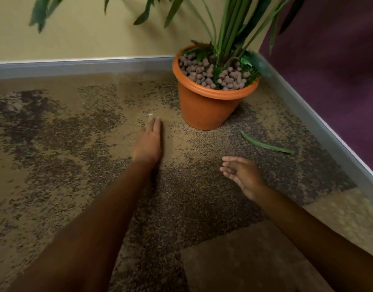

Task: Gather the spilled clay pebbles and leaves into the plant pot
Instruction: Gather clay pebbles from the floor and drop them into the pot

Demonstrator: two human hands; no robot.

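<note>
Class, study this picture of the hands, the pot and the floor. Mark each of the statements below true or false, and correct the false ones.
1. The plant pot lies tipped on its side. False: it stands upright in the corner.
2. A green leaf lies on the carpet to the right of the pot. True.
3. The right hand holds the leaf. False: it is open and empty, apart from the leaf.
4. The left hand lies flat on the carpet. True.
5. Clay pebbles fill the pot. True.
</note>
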